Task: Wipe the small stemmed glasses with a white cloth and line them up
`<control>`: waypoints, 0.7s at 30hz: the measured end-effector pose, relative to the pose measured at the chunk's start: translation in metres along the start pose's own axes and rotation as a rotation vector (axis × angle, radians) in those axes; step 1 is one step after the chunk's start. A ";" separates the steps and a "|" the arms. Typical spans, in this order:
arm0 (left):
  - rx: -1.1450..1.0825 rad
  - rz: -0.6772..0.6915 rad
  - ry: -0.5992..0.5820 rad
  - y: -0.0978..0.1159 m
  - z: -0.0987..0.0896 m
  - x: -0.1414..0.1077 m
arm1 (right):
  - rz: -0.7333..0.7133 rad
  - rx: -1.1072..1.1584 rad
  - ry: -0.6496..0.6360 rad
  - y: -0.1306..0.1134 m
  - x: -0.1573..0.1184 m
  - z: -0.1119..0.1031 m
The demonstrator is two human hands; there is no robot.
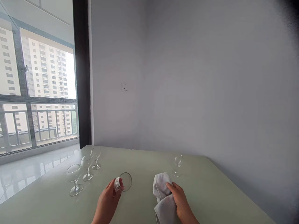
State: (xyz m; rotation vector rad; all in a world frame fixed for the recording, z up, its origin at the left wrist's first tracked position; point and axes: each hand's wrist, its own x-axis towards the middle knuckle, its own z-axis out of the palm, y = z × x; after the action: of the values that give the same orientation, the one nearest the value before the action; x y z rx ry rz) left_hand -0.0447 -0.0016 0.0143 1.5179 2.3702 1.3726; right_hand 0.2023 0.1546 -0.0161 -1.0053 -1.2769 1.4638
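Left hand (109, 196): fingers closed around a tilted wine glass (126, 182), left of the tabletop's (140, 202) middle. Right hand (179, 195): thumb and fingers gripping a folded pale grey cloth (164, 200), lower end toward the near edge. Three upright glasses (87, 163) line the left edge up to the far left corner; a single glass (178, 160) stands near the far edge, toward the far right corner.

The curled fingers of the left hand (109, 195) hide part of the clear, stemmed drinking glass (126, 181) between them. The folded, pale-grey fabric cloth (163, 187) covers most fingers of the right hand (179, 195); below them, the bottom edge crops it.
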 end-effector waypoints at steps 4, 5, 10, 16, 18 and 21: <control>0.113 0.195 -0.093 0.033 0.037 0.014 | -0.137 -0.125 0.155 -0.018 0.004 -0.020; 0.117 0.218 -0.105 0.036 0.046 0.016 | -0.161 -0.144 0.177 -0.022 0.004 -0.024; 0.178 0.274 -0.139 0.041 0.082 0.015 | -0.262 -0.153 0.250 -0.026 -0.005 -0.019; 0.289 0.307 -0.160 0.035 0.088 0.006 | -0.175 -0.083 -0.216 -0.004 -0.030 0.028; 0.355 0.318 -0.139 0.032 0.083 0.006 | -0.242 -0.071 -0.306 0.003 -0.036 0.039; 0.432 0.322 -0.114 0.029 0.075 0.006 | -0.356 -0.042 -0.389 0.010 -0.038 0.043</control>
State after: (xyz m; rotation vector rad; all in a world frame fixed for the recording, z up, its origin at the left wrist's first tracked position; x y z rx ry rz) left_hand 0.0057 0.0561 -0.0105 2.0951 2.5465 0.8002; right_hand 0.1687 0.1071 -0.0200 -0.4925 -1.6720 1.3923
